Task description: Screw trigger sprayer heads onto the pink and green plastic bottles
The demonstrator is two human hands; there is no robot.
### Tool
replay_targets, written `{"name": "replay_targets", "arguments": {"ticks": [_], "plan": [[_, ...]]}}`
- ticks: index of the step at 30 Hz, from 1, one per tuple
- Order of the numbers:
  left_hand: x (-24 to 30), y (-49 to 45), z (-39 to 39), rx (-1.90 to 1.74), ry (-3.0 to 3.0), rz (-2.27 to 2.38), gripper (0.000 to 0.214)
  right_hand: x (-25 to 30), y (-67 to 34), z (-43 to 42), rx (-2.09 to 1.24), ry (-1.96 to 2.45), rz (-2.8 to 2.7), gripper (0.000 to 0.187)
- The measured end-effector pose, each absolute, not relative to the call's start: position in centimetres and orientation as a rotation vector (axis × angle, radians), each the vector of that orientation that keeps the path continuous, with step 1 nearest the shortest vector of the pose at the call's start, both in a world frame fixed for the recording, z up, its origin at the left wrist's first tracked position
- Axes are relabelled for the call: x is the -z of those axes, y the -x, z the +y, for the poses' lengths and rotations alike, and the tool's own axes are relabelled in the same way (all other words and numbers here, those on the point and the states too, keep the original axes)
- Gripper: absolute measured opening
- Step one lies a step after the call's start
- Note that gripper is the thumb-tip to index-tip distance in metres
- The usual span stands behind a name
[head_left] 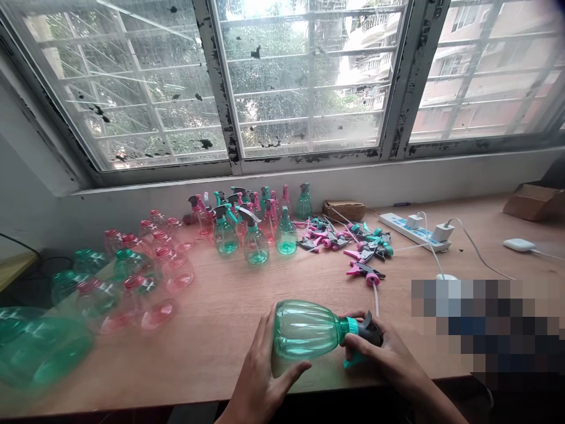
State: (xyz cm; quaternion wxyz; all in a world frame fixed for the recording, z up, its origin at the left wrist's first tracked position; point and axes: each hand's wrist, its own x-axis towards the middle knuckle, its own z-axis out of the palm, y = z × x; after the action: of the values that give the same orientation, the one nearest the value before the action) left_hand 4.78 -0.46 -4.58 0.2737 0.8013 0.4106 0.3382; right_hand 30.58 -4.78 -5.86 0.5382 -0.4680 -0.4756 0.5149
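Note:
A clear green spray bottle (306, 330) lies sideways in the air just above the table's front edge. Its teal collar (352, 325) and dark grey spray head point right. Around the collar and head, my right hand (379, 347) is closed, thumb and fingers gripping there. The base of the bottle rests in my left hand (265, 359), with the fingers partly hidden behind it and the thumb below, apart from its side. Beyond my right hand, a loose pink and black spray head (371, 275) with a white tube lies on the table.
Several green and pink bottles without heads (168, 265) stand at left. Bottles with spray heads (256, 241) group near the wall. A pile of loose spray heads (366, 238) lies right of them, beside a power strip (415, 231) with cables. A pixelated patch hides the right side.

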Motion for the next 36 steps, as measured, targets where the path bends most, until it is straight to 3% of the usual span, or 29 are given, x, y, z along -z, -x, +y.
{"name": "replay_targets", "arguments": {"ticks": [10,21,26,33,36], "plan": [[4.6,-4.9,-0.4,-0.920,-2.097,1.096,0.094,5.6,-30.4,-4.8,-1.212,1.114,-1.179,0.035],[4.9,-5.0,-0.4,-0.945,-2.073,1.073,0.080,5.8,-30.2,-4.7,-1.205,1.108,-1.075,0.039],[4.9,-4.7,-0.2,-0.924,-2.077,1.064,0.090,5.2,-30.2,-4.9,-1.228,1.116,-1.139,0.039],[5.0,-4.6,-0.2,-0.933,-2.052,1.011,0.073,5.4,-30.1,-4.9,-1.221,1.097,-1.111,0.038],[5.3,-4.3,-0.2,-0.939,-2.050,1.004,0.081,5.5,-30.2,-4.9,-1.237,1.089,-1.079,0.036]]}}
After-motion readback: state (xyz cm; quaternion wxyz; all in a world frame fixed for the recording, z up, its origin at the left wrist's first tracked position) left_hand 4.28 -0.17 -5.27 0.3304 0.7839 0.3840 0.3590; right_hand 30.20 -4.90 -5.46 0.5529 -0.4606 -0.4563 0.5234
